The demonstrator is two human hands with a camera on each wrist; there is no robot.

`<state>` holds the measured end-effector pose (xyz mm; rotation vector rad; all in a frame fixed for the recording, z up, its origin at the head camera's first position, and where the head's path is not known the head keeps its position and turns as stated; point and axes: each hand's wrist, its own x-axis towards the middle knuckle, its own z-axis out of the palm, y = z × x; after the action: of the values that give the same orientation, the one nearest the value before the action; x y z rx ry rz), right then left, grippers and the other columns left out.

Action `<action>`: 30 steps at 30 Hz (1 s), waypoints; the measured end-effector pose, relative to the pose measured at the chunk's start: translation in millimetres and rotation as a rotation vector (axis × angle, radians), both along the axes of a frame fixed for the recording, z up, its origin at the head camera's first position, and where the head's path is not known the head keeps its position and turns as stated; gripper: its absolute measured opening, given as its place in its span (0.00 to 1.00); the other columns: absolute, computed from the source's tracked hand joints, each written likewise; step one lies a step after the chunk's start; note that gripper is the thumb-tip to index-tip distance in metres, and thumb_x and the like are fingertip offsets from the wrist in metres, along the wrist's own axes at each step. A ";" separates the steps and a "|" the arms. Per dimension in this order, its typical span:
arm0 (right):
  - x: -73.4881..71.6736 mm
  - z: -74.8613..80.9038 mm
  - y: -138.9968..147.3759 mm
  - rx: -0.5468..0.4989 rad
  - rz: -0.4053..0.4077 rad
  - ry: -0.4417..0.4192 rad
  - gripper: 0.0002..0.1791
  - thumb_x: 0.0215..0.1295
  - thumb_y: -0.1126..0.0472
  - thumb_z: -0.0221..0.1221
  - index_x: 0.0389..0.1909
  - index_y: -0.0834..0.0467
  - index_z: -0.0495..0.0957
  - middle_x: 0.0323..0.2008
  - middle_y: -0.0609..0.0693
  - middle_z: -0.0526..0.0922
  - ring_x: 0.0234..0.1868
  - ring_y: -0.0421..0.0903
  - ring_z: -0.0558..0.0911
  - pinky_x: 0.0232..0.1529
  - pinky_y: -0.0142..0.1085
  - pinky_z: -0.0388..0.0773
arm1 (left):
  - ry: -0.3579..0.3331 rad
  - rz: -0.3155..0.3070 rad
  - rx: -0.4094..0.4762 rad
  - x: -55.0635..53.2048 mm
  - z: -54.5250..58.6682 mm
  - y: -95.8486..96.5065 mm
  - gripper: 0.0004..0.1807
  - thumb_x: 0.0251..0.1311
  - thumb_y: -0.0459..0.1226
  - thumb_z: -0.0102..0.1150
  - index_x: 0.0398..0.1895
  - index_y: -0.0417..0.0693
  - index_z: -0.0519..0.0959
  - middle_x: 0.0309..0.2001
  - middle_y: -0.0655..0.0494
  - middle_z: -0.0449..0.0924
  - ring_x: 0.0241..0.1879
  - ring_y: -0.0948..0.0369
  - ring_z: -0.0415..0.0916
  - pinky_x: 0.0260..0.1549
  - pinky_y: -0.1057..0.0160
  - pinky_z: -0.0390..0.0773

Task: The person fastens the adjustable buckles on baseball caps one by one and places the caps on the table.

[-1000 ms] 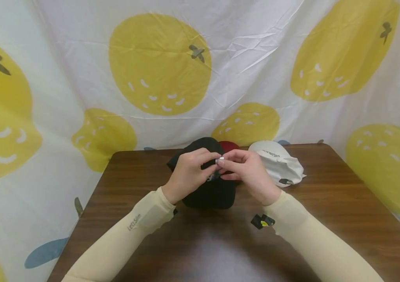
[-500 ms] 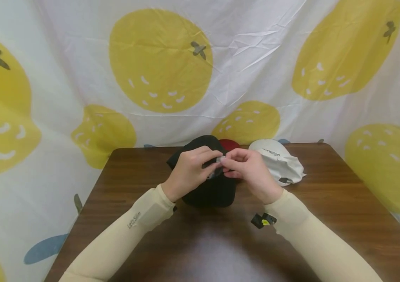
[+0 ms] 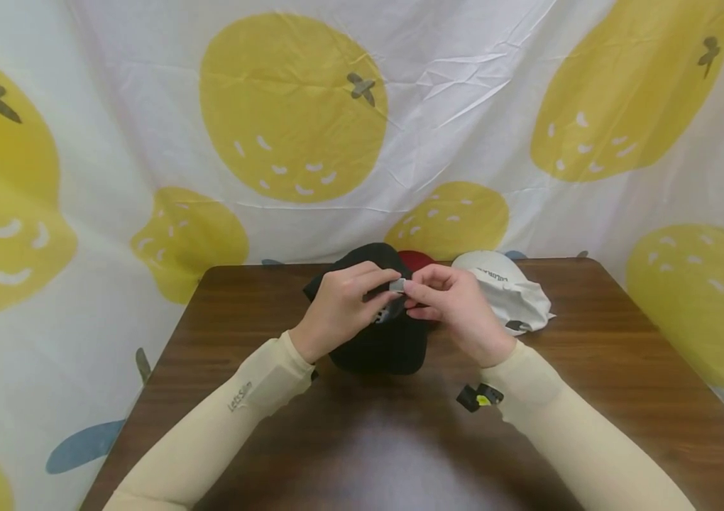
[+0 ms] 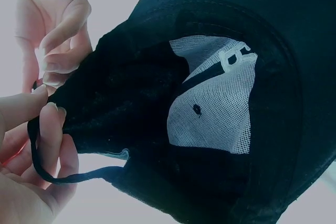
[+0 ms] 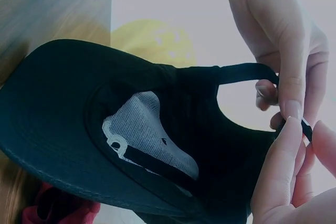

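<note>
A black baseball cap (image 3: 381, 351) is held up by its back strap, its inside facing both wrist cameras. White mesh lining (image 4: 215, 106) shows within the crown. My left hand (image 3: 346, 305) pinches the strap (image 5: 247, 72) at the cap's rear, beside a small silver buckle (image 3: 397, 284). From the other side, my right hand (image 3: 454, 309) pinches the same strap at the buckle, thumb against fingertips. In the left wrist view, the strap (image 4: 35, 156) loops around the fingers. Fingers hide part of the buckle, and I cannot tell whether the cap touches the table.
Behind the black cap, a red cap (image 3: 416, 260) lies on the brown wooden table (image 3: 592, 341). To its right is a white cap (image 3: 505, 294) with dark lettering. A lemon-print cloth (image 3: 464, 85) hangs along the table's back and sides.
Both hands stay at the strap and buckle. More of the silver buckle shows between the fingertips now, and the right fingers have shifted slightly right. The head view has tilted a little.
</note>
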<state>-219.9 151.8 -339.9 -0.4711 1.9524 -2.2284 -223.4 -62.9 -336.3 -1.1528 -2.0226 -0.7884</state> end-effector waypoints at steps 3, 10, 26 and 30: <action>0.7 0.2 0.4 -0.005 0.002 0.002 0.13 0.64 0.60 0.69 0.37 0.65 0.79 0.36 0.56 0.84 0.34 0.48 0.84 0.42 0.45 0.84 | 0.003 -0.002 0.004 0.1 -0.3 -0.1 0.14 0.57 0.33 0.73 0.46 0.42 0.86 0.36 0.54 0.83 0.34 0.63 0.78 0.39 0.68 0.79; 1.4 -0.1 3.5 -0.002 0.007 0.014 0.12 0.64 0.59 0.69 0.37 0.63 0.79 0.35 0.55 0.84 0.35 0.49 0.83 0.42 0.45 0.84 | -0.008 -0.006 0.015 1.5 0.2 -2.1 0.14 0.56 0.33 0.74 0.47 0.41 0.86 0.36 0.53 0.83 0.31 0.64 0.75 0.33 0.69 0.77; 2.0 -0.8 13.3 0.032 -0.014 0.021 0.13 0.64 0.57 0.69 0.38 0.64 0.79 0.37 0.63 0.82 0.35 0.51 0.83 0.44 0.46 0.84 | -0.013 -0.004 0.019 2.3 -1.5 -4.7 0.15 0.55 0.33 0.75 0.46 0.43 0.87 0.36 0.54 0.83 0.32 0.65 0.76 0.33 0.68 0.78; 3.4 -2.1 15.6 0.041 -0.026 0.012 0.15 0.64 0.56 0.69 0.38 0.64 0.79 0.38 0.64 0.81 0.36 0.52 0.82 0.45 0.46 0.83 | -0.016 -0.010 0.020 3.0 -2.9 -4.7 0.14 0.56 0.34 0.74 0.46 0.42 0.87 0.36 0.54 0.83 0.32 0.64 0.76 0.34 0.69 0.78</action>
<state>-216.5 167.4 -342.0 -0.4567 2.0172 -2.2018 -220.4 -67.6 -339.2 -1.1491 -2.0191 -0.8233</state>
